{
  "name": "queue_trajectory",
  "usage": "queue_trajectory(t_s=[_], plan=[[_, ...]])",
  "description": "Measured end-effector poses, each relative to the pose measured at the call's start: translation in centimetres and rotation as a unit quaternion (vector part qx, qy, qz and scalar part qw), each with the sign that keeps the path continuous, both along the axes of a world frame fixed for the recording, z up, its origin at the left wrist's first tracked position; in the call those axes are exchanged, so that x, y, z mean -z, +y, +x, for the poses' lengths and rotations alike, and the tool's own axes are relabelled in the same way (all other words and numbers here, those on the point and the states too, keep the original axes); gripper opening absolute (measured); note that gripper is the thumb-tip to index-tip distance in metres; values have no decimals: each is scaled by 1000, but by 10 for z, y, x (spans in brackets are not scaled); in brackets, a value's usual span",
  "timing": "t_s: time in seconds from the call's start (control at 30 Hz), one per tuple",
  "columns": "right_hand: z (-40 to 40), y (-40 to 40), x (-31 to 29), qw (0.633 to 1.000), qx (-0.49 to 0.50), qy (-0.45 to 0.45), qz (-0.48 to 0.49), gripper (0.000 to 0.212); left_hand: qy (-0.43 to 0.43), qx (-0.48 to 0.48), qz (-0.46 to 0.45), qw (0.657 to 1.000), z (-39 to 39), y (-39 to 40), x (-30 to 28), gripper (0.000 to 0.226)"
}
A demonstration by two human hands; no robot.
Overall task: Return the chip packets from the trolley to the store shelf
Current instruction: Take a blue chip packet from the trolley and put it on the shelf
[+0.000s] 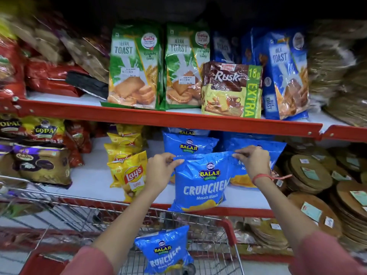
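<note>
A blue Balaji Crunchem chip packet (202, 183) stands upright at the front edge of the middle shelf (93, 181). My left hand (159, 169) pinches its top left corner and my right hand (253, 161) pinches its top right corner. Behind it more blue Balaji packets (188, 144) stand in a row. Another blue Balaji packet (164, 250) lies in the wire trolley (228, 227) below, between my forearms.
Yellow Lay's packets (131, 171) stand just left of the held packet. Gold and dark snack bags (39, 163) fill the shelf's left end. Round flat packs (311, 171) are stacked at the right. Toast and rusk packs (230, 88) sit on the red-edged shelf above.
</note>
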State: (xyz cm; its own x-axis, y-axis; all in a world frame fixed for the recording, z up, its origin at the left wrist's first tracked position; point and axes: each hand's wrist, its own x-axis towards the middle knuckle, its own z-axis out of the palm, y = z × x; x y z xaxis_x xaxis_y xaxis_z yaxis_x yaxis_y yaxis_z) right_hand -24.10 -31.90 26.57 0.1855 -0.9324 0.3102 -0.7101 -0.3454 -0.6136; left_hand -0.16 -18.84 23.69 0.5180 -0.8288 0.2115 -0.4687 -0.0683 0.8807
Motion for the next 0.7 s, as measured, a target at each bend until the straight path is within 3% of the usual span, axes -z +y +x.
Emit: queue_trajectory(t_s=[0.2,0.47,0.7], plan=[[-12,-20,8,999,17,-35,-12,18,-9,-7,7,1000,-11,-28,-3,31],[-17,-22,24,999,10,28,26,22,-26,-28,10,999,-23,-25,9,31],[-7,23,33,988,-40,32,-146,26,10,-27,-1,1000,-27,3,19,28]])
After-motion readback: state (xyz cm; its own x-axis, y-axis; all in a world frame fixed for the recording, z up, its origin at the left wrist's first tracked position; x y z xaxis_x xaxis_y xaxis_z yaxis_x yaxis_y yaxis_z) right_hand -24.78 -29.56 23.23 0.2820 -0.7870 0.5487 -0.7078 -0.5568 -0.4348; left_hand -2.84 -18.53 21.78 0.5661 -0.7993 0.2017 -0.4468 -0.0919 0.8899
